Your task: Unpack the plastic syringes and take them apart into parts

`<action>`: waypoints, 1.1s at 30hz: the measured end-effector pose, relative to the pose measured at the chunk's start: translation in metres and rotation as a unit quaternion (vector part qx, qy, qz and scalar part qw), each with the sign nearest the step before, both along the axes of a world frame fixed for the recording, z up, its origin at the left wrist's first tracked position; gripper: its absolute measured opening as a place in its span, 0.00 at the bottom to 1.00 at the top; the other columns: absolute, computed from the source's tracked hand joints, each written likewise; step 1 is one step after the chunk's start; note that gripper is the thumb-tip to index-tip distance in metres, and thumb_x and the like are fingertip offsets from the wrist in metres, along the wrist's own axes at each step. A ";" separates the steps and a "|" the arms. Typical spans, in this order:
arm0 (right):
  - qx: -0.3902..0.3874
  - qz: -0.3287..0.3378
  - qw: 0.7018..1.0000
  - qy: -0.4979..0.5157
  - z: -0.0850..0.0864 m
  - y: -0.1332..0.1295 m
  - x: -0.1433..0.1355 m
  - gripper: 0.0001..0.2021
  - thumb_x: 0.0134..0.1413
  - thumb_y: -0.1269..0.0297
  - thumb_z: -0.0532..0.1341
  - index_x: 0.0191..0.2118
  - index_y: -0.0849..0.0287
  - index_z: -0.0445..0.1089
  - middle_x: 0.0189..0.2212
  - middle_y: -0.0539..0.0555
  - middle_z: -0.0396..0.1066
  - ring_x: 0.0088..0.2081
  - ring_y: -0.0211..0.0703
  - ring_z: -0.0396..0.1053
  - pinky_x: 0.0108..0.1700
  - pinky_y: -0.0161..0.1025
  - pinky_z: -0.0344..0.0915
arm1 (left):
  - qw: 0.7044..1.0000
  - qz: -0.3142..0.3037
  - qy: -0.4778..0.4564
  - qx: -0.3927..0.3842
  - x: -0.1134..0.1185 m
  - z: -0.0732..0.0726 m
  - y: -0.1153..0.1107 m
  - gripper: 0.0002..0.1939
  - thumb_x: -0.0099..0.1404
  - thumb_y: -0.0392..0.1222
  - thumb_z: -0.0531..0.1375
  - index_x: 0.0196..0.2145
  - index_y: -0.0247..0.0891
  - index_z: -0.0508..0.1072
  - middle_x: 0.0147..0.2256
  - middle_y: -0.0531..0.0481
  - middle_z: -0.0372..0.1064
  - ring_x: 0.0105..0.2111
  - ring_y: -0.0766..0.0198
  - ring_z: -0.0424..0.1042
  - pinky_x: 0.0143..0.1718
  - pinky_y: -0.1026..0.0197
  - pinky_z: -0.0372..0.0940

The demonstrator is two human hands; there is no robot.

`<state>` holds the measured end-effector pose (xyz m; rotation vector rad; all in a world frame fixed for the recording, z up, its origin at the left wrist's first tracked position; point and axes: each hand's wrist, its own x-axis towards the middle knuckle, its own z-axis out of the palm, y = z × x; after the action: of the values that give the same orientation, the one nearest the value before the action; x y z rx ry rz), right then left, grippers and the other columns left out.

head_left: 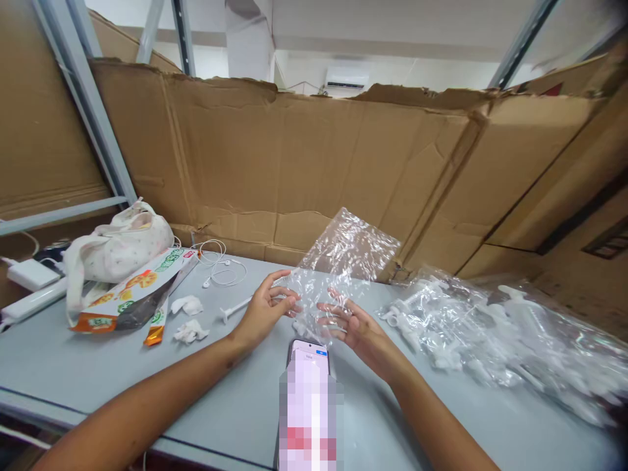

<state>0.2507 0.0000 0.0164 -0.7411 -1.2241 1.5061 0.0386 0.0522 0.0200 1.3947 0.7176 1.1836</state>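
Observation:
A clear crinkled plastic bag (350, 252) stands up between my hands, its lower part hanging over the top of the phone. My left hand (267, 306) is at the bag's left edge, thumb and fingers curled in on the film. On the other side, my right hand (360, 333) has its fingers apart against the bag's lower right, partly seen through the film. A white plastic rod with a flanged end (235, 310) lies on the table just left of my left hand, partly hidden by it. Below the bag lies a phone (309, 366) with a lit, blurred screen.
Clear bags of white plastic parts (456, 327) are heaped at right. To the left are crumpled tissues (189, 320), white earphones (220, 268), an orange-and-white snack pack (132, 294), a fabric bag (120, 239) and a white charger (32, 275). Cardboard (304, 157) walls the table's back.

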 end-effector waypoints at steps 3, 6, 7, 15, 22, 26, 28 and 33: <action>-0.018 -0.009 0.999 -0.030 -0.006 -0.001 -0.011 0.35 0.40 0.51 0.68 0.55 0.53 0.61 0.48 0.59 0.69 0.44 0.52 0.70 0.47 0.49 0.65 | 0.999 0.037 -0.024 -0.017 0.002 0.001 -0.002 0.28 0.57 0.44 0.62 0.53 0.39 0.58 0.36 0.48 0.70 0.32 0.61 0.74 0.36 0.58 0.68; -0.036 -0.059 0.996 -0.056 -0.011 -0.001 -0.022 0.33 0.40 0.53 0.69 0.53 0.55 0.60 0.40 0.56 0.72 0.38 0.48 0.73 0.43 0.47 0.66 | 0.998 0.044 -0.030 -0.034 0.004 0.000 -0.007 0.26 0.56 0.45 0.63 0.50 0.37 0.61 0.37 0.46 0.71 0.33 0.61 0.74 0.36 0.58 0.68; -0.040 -0.079 0.994 -0.059 -0.012 -0.001 -0.025 0.31 0.42 0.54 0.68 0.52 0.56 0.61 0.37 0.55 0.73 0.36 0.47 0.73 0.41 0.46 0.67 | 0.998 0.040 -0.028 -0.038 0.004 0.000 -0.009 0.24 0.55 0.45 0.63 0.48 0.36 0.63 0.36 0.46 0.71 0.32 0.62 0.74 0.36 0.58 0.68; -0.018 -0.167 0.982 -0.083 -0.020 0.004 -0.027 0.20 0.43 0.52 0.66 0.40 0.59 0.70 0.24 0.48 0.71 0.26 0.41 0.72 0.35 0.41 0.67 | 0.996 -0.036 0.044 -0.073 0.007 -0.009 -0.004 0.17 0.53 0.45 0.64 0.37 0.35 0.63 0.28 0.49 0.71 0.28 0.60 0.75 0.27 0.62 0.68; -0.002 -0.216 0.970 -0.109 -0.018 0.006 -0.024 0.20 0.44 0.49 0.64 0.37 0.61 0.72 0.19 0.48 0.70 0.22 0.43 0.71 0.32 0.40 0.67 | 0.998 -0.021 0.047 -0.038 0.006 -0.014 0.006 0.16 0.56 0.44 0.61 0.39 0.32 0.66 0.28 0.48 0.72 0.22 0.66 0.72 0.26 0.63 0.67; -0.009 -0.214 0.973 -0.089 -0.016 0.006 -0.024 0.21 0.45 0.48 0.63 0.37 0.62 0.72 0.20 0.50 0.71 0.24 0.45 0.73 0.31 0.40 0.67 | 0.998 -0.022 0.039 -0.048 0.006 -0.011 0.005 0.16 0.57 0.45 0.60 0.39 0.31 0.67 0.29 0.47 0.73 0.22 0.66 0.73 0.26 0.63 0.67; -0.010 -0.208 0.975 -0.080 -0.016 0.005 -0.024 0.21 0.45 0.48 0.63 0.37 0.62 0.72 0.20 0.50 0.72 0.25 0.46 0.74 0.32 0.40 0.67 | 0.997 -0.028 0.036 -0.059 0.005 -0.010 0.006 0.17 0.56 0.46 0.60 0.40 0.31 0.67 0.29 0.47 0.73 0.23 0.65 0.73 0.27 0.63 0.67; -0.014 -0.201 0.977 -0.070 -0.013 0.003 -0.023 0.21 0.46 0.47 0.62 0.36 0.61 0.72 0.21 0.51 0.72 0.25 0.47 0.74 0.33 0.42 0.68 | 0.995 -0.050 0.034 -0.081 0.002 -0.009 0.009 0.21 0.55 0.49 0.62 0.41 0.31 0.67 0.31 0.45 0.73 0.24 0.65 0.74 0.31 0.61 0.68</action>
<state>0.2280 0.0033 0.0031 -1.0590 -1.0769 1.1545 0.0401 0.0610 0.0113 1.3238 0.7653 0.9816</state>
